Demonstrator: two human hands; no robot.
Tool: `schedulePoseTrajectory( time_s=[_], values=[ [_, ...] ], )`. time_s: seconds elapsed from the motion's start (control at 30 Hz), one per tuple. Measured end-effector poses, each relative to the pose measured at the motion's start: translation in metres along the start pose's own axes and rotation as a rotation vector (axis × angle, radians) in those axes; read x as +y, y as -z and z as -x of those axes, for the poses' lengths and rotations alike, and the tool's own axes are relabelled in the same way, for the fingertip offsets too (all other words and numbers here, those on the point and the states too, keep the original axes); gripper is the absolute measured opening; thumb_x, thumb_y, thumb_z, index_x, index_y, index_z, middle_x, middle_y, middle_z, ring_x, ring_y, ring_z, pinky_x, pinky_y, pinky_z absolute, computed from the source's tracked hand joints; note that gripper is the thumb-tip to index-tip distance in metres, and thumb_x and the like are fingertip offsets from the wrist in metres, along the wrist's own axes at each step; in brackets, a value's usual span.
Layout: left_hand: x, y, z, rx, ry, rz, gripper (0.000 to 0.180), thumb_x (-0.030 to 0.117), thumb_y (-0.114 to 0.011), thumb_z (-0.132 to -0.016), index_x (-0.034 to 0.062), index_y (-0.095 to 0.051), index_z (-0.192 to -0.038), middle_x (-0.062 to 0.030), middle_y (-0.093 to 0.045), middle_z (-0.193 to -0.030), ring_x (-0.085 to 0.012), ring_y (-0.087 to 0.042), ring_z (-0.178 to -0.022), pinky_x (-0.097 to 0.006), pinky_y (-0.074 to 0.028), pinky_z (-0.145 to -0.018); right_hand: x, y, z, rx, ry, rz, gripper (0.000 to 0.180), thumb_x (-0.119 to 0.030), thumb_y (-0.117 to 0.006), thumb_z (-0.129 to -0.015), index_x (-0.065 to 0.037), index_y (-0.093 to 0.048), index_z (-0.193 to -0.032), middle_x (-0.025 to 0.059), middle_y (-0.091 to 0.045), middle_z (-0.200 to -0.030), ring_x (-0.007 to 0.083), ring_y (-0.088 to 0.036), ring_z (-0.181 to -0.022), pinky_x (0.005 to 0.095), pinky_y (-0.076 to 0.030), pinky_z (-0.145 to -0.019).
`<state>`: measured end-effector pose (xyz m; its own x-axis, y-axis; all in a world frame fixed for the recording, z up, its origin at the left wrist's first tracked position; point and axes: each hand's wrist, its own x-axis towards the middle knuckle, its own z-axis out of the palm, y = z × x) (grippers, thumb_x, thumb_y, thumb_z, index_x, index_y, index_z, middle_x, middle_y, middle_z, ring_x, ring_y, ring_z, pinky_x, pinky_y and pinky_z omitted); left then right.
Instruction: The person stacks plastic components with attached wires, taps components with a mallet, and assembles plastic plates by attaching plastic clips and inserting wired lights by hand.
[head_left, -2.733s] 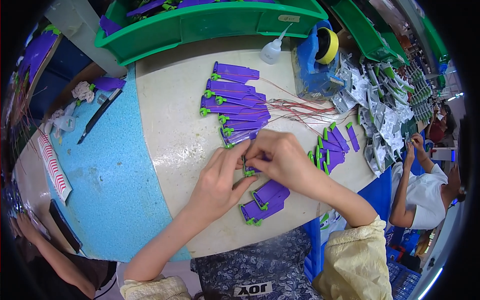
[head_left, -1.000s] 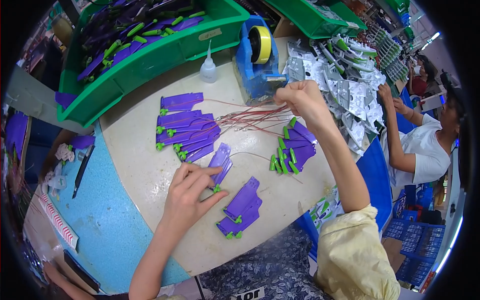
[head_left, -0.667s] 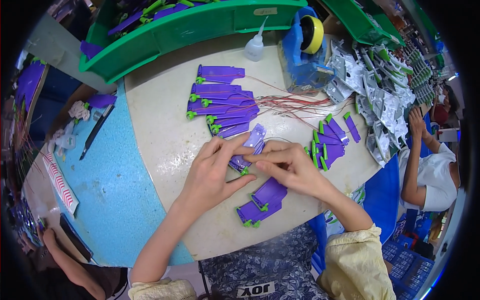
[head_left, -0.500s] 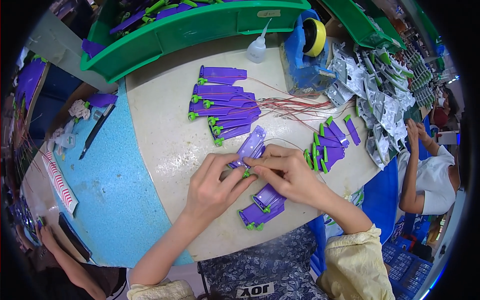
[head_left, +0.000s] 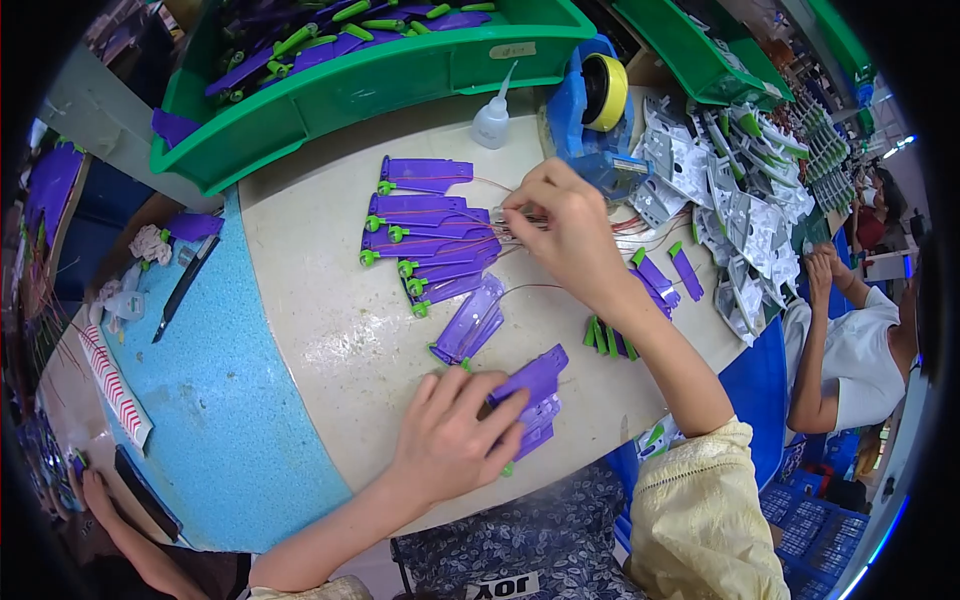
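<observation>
My left hand (head_left: 455, 430) has its fingers curled at the edge of a purple plastic piece (head_left: 537, 370), which it tilts above other purple pieces (head_left: 540, 425) near the table's front. Over a bundle of thin red wires (head_left: 632, 228) is my right hand (head_left: 565, 225), thumb and fingers pinched together where wires pass; the exact grip is partly hidden. Left of that hand lie several purple pieces (head_left: 430, 210) with green knobs and wires attached. Between the hands rests another purple piece (head_left: 470, 320) with a wire curving from it, touched by neither.
A green bin (head_left: 370, 105) of purple and green parts, a small needle-tipped bottle (head_left: 491, 122) and a blue tape dispenser (head_left: 575, 135) stand along the back. Grey-white mouldings (head_left: 760, 215) pile at right. A black-handled knife (head_left: 187, 288) lies on the blue mat (head_left: 220, 400). Co-workers sit either side.
The purple piece both hands were working on now lies below the wired group. My right hand has moved up to the wires; my left hand has come down to the nearer purple pieces.
</observation>
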<state>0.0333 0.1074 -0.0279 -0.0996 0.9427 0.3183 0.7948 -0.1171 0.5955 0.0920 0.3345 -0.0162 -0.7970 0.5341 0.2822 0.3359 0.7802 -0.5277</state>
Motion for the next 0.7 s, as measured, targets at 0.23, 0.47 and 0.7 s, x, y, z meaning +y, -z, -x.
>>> schedulePoseTrajectory(
  time_s=[0.23,0.47,0.7],
  values=[
    [-0.027,0.010,0.005,0.164,0.146,-0.082,0.036,0.009,-0.074,-0.073,0.0007,-0.067,-0.108,-0.0131,-0.061,-0.105,-0.0265,-0.059,-0.085,-0.035,-0.052,-0.069,-0.078,0.043,0.049,-0.148,0.084,-0.295,0.013,0.005,-0.070,-0.077,0.001,-0.061,-0.085,0.0122,-0.059,-0.076,0.0254,-0.065,-0.067,0.0354,-0.052,-0.056],
    [-0.033,0.000,0.005,0.186,0.154,0.219,0.060,0.001,-0.077,-0.071,-0.0044,-0.053,-0.126,-0.0176,-0.059,-0.102,-0.0312,-0.059,-0.088,-0.038,-0.052,-0.078,-0.060,-0.008,0.063,-0.312,0.246,-0.104,0.010,-0.003,-0.068,-0.075,-0.001,-0.061,-0.080,0.0137,-0.056,-0.080,0.0336,-0.062,-0.065,0.0417,-0.050,-0.057],
    [-0.038,-0.003,0.007,0.231,0.189,0.372,0.060,-0.002,-0.079,-0.069,-0.0028,-0.055,-0.124,-0.0157,-0.063,-0.103,-0.0283,-0.061,-0.086,-0.037,-0.053,-0.072,-0.059,-0.002,0.081,-0.441,-0.093,-0.468,0.008,0.002,-0.068,-0.077,0.001,-0.070,-0.084,0.0127,-0.059,-0.072,0.0272,-0.060,-0.059,0.0366,-0.046,-0.053]
  ],
)
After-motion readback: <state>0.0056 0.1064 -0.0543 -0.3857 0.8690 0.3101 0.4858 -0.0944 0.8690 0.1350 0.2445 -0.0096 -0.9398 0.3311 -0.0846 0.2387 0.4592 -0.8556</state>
